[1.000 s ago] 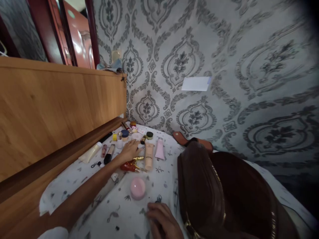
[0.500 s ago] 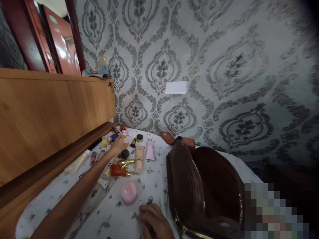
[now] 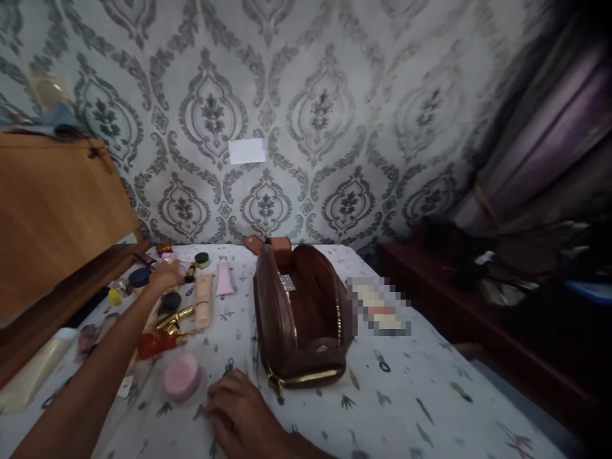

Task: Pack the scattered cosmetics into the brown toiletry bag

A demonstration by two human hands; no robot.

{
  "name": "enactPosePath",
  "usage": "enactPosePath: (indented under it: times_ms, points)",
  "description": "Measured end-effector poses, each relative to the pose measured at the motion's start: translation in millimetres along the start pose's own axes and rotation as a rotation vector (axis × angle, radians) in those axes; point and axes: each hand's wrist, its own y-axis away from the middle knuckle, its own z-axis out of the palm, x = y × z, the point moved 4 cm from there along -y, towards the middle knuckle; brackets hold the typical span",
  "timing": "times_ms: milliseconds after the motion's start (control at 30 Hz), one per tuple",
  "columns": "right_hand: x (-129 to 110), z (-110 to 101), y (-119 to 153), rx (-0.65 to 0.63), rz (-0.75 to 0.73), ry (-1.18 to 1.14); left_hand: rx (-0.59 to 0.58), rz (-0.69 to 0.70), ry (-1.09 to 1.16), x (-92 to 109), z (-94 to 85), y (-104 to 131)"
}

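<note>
A: How is the left hand (image 3: 167, 275) placed?
B: It is held low, just right of a navy-lidded jar (image 3: 139, 276); the fingertips are hidden, so whether anything is gripped cannot be told.
A: And the right hand (image 3: 241, 405)?
B: Loosely curled over the patterned cloth (image 3: 401, 414), just beside a pink round container (image 3: 182, 378), on the near side of the open brown handbag (image 3: 308, 319). Palm is hidden; grip cannot be told.
A: Handling?
B: Jar judged light and stiff, lid possibly slick; best taken by its sides. Container likewise judged rigid, best held by its rim.
</note>
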Motion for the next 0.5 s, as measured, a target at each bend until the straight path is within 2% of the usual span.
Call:
enactPosePath:
  times_ms: [167, 300, 400, 500]
  points:
    - [4.7, 3.8, 2.9, 0.001, -0.01, 0.003, 0.12, -0.021, 0.128, 4.3, -19.4, 20.9]
    - [1.2, -1.8, 2.2, 0.057, -0.038, -0.042, 0.214, 0.054, 0.341, 9.5, -36.6, 43.6]
    - [-4.6, -6.8, 0.9, 0.055, -0.062, -0.056, 0.193, 0.118, 0.554, 14.8, -38.4, 66.0]
    - [-9.0, -10.1, 0.5, 0.023, -0.042, -0.058, 0.085, 0.19, 0.9, 22.2, -30.1, 94.9]
